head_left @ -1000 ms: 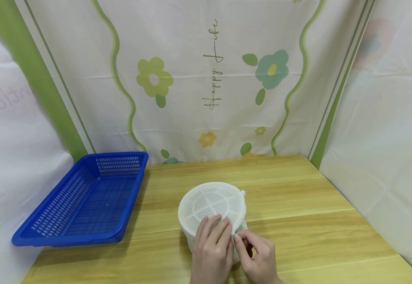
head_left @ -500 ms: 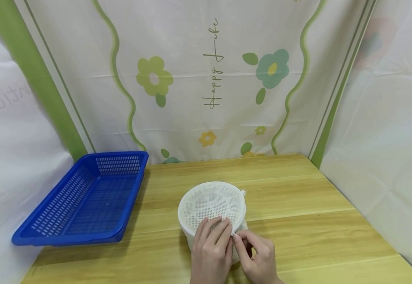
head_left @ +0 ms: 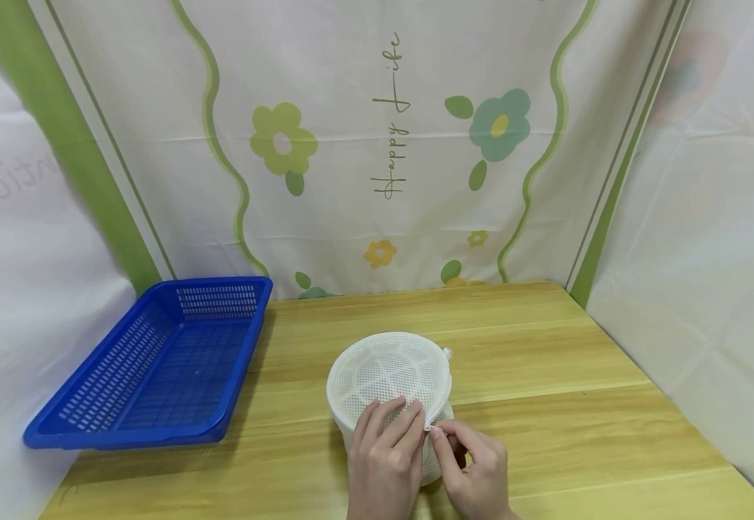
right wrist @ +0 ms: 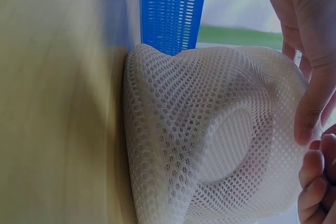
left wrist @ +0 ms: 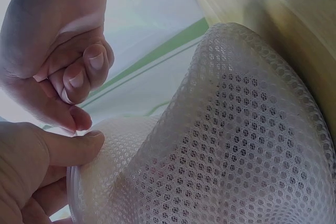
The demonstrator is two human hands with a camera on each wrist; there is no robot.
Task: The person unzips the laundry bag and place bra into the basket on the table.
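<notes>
A round white mesh laundry bag [head_left: 386, 368] stands upright on the table, its flat lid facing up. My left hand [head_left: 386, 455] grips the near rim, with the fingers across the lid. In the left wrist view the left thumb [left wrist: 79, 148] lies on the mesh side just below the rim. Close beside it, my right hand [head_left: 471, 466] pinches a small white zipper pull [head_left: 427, 427] at the rim's near right. In the right wrist view the mesh side wall [right wrist: 178, 124] looks creased, and a paler round shape shows in it. The fingertips largely cover the pull.
A blue plastic basket [head_left: 221, 404] with slotted sides stands at the table's left. The wooden table [head_left: 565, 375] reaches back to a flower-printed curtain [head_left: 338, 195]. White sheets hang on the left and right sides.
</notes>
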